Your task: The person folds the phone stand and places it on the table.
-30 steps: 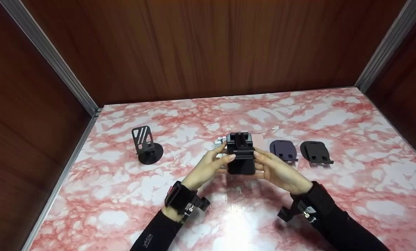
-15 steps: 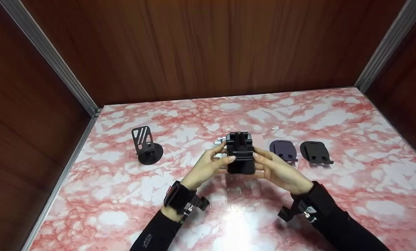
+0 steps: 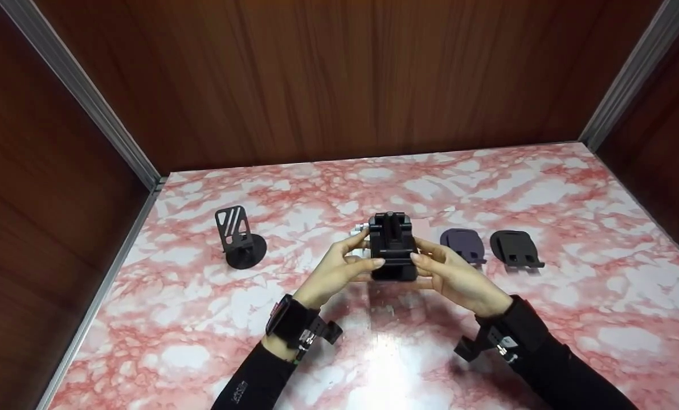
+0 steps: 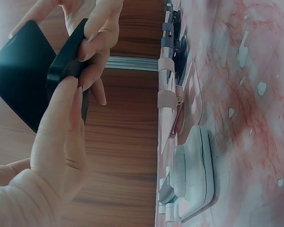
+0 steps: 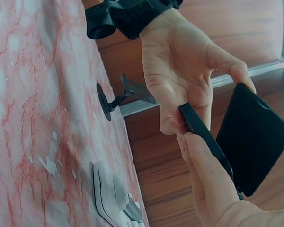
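Note:
Both hands hold a black folding phone stand (image 3: 393,245) above the table, in the middle of the head view. My left hand (image 3: 339,270) grips its left side, thumb on the near face and fingers behind. On the opposite side my right hand (image 3: 453,279) grips it the same way. In the left wrist view the stand's flat plate (image 4: 21,75) and thicker base (image 4: 68,59) are angled apart, with fingers of both hands around the base. The right wrist view shows the thumbs at the edges of the plate (image 5: 253,142).
An unfolded black phone stand (image 3: 241,242) stands at the left. To the right lie a folded purple stand (image 3: 462,245) and a folded dark stand (image 3: 516,249). A pink stand (image 3: 422,229) and a white stand (image 4: 196,175) are partly hidden behind the held one.
The held stand has tilted slightly, its top and bottom edges shifting a little upward in the head view. Both hands keep their hold; the stands on the table have not moved.

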`<state>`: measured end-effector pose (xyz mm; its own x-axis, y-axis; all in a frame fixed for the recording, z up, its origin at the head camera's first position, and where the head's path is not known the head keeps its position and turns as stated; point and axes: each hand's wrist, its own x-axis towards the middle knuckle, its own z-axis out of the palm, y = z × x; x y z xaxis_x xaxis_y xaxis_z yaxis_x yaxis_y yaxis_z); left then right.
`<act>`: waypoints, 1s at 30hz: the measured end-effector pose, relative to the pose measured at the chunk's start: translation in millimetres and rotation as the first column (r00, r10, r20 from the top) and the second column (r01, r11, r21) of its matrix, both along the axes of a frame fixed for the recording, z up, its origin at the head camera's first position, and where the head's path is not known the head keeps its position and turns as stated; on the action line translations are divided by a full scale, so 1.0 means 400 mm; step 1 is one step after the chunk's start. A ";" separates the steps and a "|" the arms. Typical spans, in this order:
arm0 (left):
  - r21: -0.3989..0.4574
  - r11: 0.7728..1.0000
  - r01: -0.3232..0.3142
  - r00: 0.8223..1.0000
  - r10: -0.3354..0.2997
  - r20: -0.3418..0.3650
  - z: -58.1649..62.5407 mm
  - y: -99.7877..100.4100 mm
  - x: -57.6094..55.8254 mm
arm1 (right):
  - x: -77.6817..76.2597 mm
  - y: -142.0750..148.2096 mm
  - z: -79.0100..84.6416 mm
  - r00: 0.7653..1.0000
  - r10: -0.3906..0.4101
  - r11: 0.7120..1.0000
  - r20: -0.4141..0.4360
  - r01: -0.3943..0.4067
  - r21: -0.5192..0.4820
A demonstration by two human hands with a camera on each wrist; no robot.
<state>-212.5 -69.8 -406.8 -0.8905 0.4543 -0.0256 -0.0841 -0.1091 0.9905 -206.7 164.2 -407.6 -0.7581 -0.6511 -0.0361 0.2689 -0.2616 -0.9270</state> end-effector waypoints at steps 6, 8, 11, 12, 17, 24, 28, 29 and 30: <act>0.013 1.000 -0.001 1.000 0.000 0.017 0.002 0.001 0.000 | -0.003 0.000 -0.004 1.000 -0.026 1.000 -0.003 0.026 0.016; 0.006 1.000 -0.003 1.000 0.003 0.016 0.002 0.001 0.000 | -0.003 0.000 -0.006 0.999 -0.034 0.999 -0.005 0.034 0.024; -0.018 1.000 -0.006 1.000 0.006 -0.002 0.001 0.001 0.000 | -0.004 0.000 -0.006 0.999 -0.049 0.998 -0.007 0.049 0.040; -0.028 1.000 -0.005 1.000 0.005 -0.009 0.001 0.001 0.001 | -0.005 0.000 -0.006 0.998 -0.056 0.997 -0.009 0.056 0.049; -0.086 0.996 -0.012 0.999 0.008 -0.052 -0.001 -0.002 0.000 | -0.008 0.002 -0.008 0.996 -0.081 0.992 -0.027 0.083 0.095; -0.168 0.985 -0.049 0.994 0.031 -0.107 -0.002 0.001 0.002 | -0.007 0.001 -0.009 0.995 -0.097 0.987 -0.031 0.100 0.123; -0.170 0.984 -0.061 0.991 0.039 -0.127 0.000 0.005 0.004 | -0.005 0.000 -0.009 0.994 -0.104 0.988 -0.023 0.106 0.116; -0.169 0.984 -0.063 0.990 0.041 -0.132 0.000 0.005 0.004 | -0.005 -0.001 -0.010 0.994 -0.106 0.987 -0.025 0.109 0.118; -0.168 0.984 -0.065 0.990 0.043 -0.134 0.000 0.006 0.004 | -0.005 -0.001 -0.010 0.994 -0.110 0.987 -0.028 0.112 0.119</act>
<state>-210.7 -67.4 -406.8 -0.9144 0.4043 0.0186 0.0477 0.0621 0.9969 -208.7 163.7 -411.8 -0.8268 -0.5549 -0.0924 0.2247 -0.1751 -0.9586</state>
